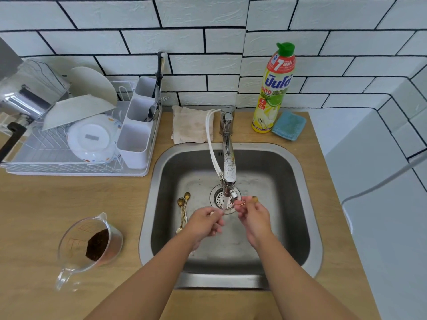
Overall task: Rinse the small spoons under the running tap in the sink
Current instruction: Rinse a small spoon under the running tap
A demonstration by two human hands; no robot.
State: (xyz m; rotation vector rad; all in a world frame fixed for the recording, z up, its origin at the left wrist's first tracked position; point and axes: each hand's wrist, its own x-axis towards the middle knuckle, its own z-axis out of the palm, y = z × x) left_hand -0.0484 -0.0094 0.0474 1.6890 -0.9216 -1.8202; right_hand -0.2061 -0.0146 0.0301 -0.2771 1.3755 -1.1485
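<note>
Holding one small gold spoon [248, 202] across the tap stream [225, 203], our left hand [204, 221] and right hand [253, 215] pinch its ends. We advise rotating it fully; the remaining spoons [183, 212] lie on the sink [300, 181] floor, left.

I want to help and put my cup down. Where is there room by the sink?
Bare counter lies between the dish rack and the measuring jug, left of the sink. The strip behind the sink is crowded: cloth, soap bottle, sponge. Both hands fill the sink's middle.
</note>
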